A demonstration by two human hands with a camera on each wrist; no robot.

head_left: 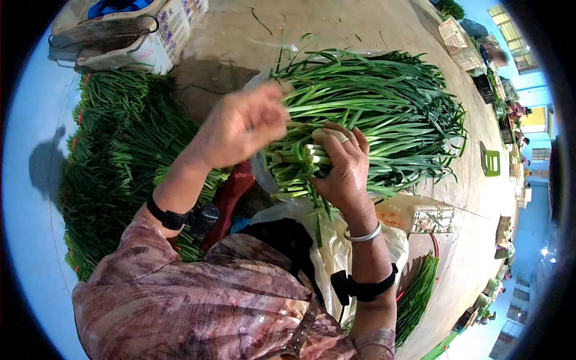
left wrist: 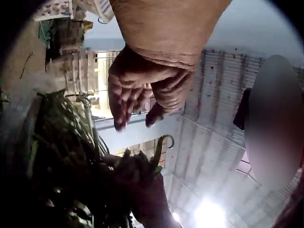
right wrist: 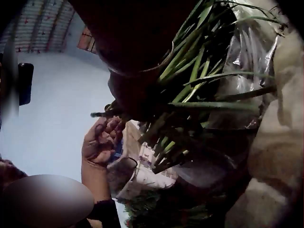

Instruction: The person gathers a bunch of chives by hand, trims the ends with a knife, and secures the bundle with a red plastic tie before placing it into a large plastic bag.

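Note:
Long green leafy stalks [head_left: 384, 114] lie in a big heap on clear plastic, pale cut ends toward the left. My right hand [head_left: 345, 165] grips a small bunch of white stem ends [head_left: 316, 154] at the heap's near left side, with fingers curled round it. Blurred in the head view, my left hand [head_left: 249, 123] is raised just left of the bunch, apart from it. The left wrist view shows the left hand [left wrist: 147, 88] with loosely bent fingers and nothing between them. In the right wrist view the right hand [right wrist: 133, 95] is dark, its fingertips mostly hidden.
Bundled darker greens [head_left: 120, 156] with orange bands are piled at the left. A white crate [head_left: 174, 36] stands at the upper left, another crate [head_left: 432, 220] beside the heap at the lower right. More greens [head_left: 420, 294] lie near my right forearm. Far right: a green stool [head_left: 492, 163], people.

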